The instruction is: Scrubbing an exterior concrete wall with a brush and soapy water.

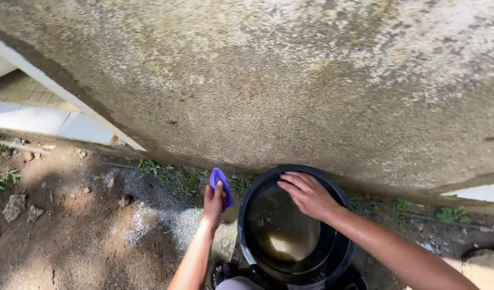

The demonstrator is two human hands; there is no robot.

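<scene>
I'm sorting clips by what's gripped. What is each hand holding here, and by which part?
The left hand grips a purple cloth by its lower end, the rest sticking up above the fingers. The right hand holds nothing; it rests open over the black bucket rim.

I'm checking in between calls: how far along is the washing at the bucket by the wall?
Done, by the look of it: the ground left of the black bucket is wet and foamy. In hand: the left hand holds a purple cloth up, and the right hand reaches into the bucket's murky water. Left: the concrete wall shows stains and green patches.
</scene>
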